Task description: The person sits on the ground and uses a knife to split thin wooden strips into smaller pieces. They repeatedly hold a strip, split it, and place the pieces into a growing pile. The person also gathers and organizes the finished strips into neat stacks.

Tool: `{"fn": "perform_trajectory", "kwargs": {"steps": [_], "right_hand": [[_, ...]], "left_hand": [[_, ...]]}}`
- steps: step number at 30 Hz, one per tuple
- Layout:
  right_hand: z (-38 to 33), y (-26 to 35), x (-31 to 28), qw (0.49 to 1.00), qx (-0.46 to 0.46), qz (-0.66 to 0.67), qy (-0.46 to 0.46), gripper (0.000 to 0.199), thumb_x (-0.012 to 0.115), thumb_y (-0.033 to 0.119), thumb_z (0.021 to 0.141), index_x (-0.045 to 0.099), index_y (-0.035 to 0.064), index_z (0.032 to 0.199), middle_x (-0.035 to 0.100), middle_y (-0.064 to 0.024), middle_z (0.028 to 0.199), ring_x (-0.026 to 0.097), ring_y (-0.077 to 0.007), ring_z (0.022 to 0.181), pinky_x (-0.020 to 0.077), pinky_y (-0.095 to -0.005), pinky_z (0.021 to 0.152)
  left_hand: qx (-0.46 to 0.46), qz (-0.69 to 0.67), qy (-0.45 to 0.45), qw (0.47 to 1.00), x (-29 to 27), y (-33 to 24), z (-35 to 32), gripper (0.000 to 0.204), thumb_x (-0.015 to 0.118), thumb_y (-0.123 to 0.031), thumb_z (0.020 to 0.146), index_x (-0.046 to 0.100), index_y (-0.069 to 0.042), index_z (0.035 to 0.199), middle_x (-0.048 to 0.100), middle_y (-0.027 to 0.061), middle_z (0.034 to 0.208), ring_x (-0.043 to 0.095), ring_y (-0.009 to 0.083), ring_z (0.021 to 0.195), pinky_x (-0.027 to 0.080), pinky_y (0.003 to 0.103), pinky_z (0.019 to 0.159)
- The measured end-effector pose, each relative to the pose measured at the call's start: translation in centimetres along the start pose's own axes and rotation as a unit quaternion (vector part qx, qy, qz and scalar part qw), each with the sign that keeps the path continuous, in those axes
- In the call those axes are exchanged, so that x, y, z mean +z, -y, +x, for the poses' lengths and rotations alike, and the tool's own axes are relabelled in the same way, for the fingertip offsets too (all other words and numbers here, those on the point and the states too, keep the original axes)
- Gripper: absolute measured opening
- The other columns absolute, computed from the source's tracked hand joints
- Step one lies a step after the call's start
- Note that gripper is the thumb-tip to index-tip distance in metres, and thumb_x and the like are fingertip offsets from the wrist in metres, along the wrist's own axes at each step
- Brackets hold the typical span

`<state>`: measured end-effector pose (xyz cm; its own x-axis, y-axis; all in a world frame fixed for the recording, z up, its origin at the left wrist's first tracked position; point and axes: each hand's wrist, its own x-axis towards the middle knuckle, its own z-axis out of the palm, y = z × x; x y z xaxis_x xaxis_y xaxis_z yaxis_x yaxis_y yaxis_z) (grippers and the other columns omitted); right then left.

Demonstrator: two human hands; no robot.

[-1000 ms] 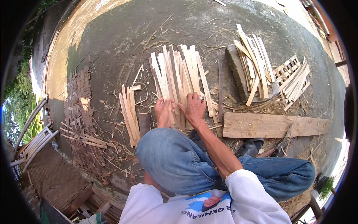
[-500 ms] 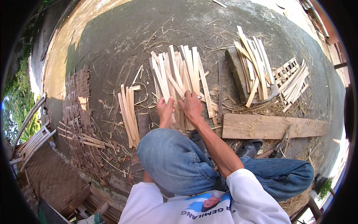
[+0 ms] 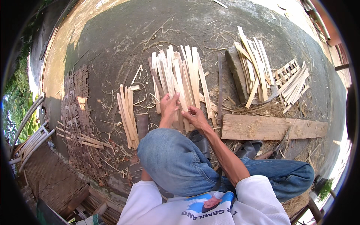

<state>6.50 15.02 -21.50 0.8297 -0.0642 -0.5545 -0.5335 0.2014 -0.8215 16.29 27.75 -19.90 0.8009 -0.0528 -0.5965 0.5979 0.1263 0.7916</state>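
A loose fan of pale, flat bamboo strips [image 3: 195, 75] lies on the ground in front of my knees. At its near end my left hand [image 3: 169, 107] is closed around the lower ends of a few strips, thumb on top. Just to its right, my right hand [image 3: 196, 117] pinches the near end of one light strip [image 3: 179, 84] between thumb and fingers. That strip lies slanted over the others. My palms hide the lower ends of several strips.
A smaller strip bundle [image 3: 126, 116] lies left, beside a short dark block [image 3: 143, 125]. More strips [image 3: 255, 67] rest on a stone slab [image 3: 234, 71] at right. Nearer are a wooden plank [image 3: 273, 127] and a blade tool [image 3: 281, 144]. A woven mat [image 3: 77, 101] lies far left.
My right hand has drawn back slightly toward me, from lying over the strips to pinching one strip's end. A slanted strip has swung more upright; my left hand has shifted slightly right.
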Motion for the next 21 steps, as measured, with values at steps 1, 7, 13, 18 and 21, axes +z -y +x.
{"fn": "perform_trajectory", "kwargs": {"steps": [1, 7, 13, 18, 21], "right_hand": [[-0.6, 0.1, 0.2, 1.000, -0.002, 0.004, 0.027, 0.040, 0.078, 0.034, 0.088, 0.065, -0.0006, 0.105, 0.065, -0.0046, 0.084, 0.056, -0.0113, 0.072, 0.0464, -0.0293, 0.065], [-0.8, -0.1, -1.4, 0.984, -0.018, 0.174, 0.025, 0.023, 0.072, 0.016, 0.094, 0.059, 0.0025, 0.107, 0.067, -0.0070, 0.092, 0.058, -0.0098, 0.071, 0.0431, -0.0248, 0.055], [-0.7, 1.7, -1.8, 0.982, -0.009, 0.086, -0.168, 0.039, 0.059, 0.040, 0.100, 0.066, 0.0019, 0.102, 0.063, -0.0044, 0.082, 0.053, -0.0089, 0.072, 0.0419, -0.0281, 0.059], [1.2, 3.1, -1.1, 0.989, -0.105, 0.048, -0.090, 0.048, 0.051, 0.045, 0.105, 0.068, 0.0004, 0.112, 0.057, -0.0002, 0.080, 0.050, -0.0083, 0.063, 0.0407, -0.0231, 0.056], [2.2, 3.4, -0.1, 0.994, -0.047, 0.095, -0.014, 0.048, 0.052, 0.044, 0.105, 0.064, 0.0008, 0.120, 0.067, -0.0065, 0.095, 0.061, -0.0104, 0.074, 0.0490, -0.0250, 0.063]], "left_hand": [[-0.006, -0.007, 0.000, 1.000, -0.3, 0.2, 0.0, 0.030, 0.078, -0.016, 0.089, 0.059, -0.004, 0.109, 0.066, 0.0022, 0.089, 0.056, 0.0074, 0.065, 0.038, 0.019, 0.045], [0.012, -0.058, 0.033, 0.998, -0.7, 0.1, -1.0, 0.026, 0.076, -0.011, 0.089, 0.060, -0.007, 0.110, 0.062, -0.0016, 0.089, 0.053, 0.0061, 0.068, 0.037, 0.019, 0.044], [0.004, -0.053, 0.051, 0.997, -0.7, -1.0, -2.8, 0.021, 0.073, -0.013, 0.092, 0.061, -0.007, 0.108, 0.061, -0.0021, 0.088, 0.053, 0.0054, 0.068, 0.036, 0.019, 0.044], [-0.061, 0.072, 0.141, 0.986, 0.0, -0.9, -4.2, 0.021, 0.071, -0.018, 0.094, 0.062, -0.005, 0.108, 0.059, -0.0023, 0.082, 0.052, 0.0048, 0.065, 0.034, 0.018, 0.045], [-0.063, 0.119, 0.170, 0.976, 1.2, 0.4, -4.7, 0.025, 0.071, -0.025, 0.095, 0.068, -0.002, 0.103, 0.056, -0.0016, 0.071, 0.053, 0.0058, 0.062, 0.037, 0.021, 0.046]]}}
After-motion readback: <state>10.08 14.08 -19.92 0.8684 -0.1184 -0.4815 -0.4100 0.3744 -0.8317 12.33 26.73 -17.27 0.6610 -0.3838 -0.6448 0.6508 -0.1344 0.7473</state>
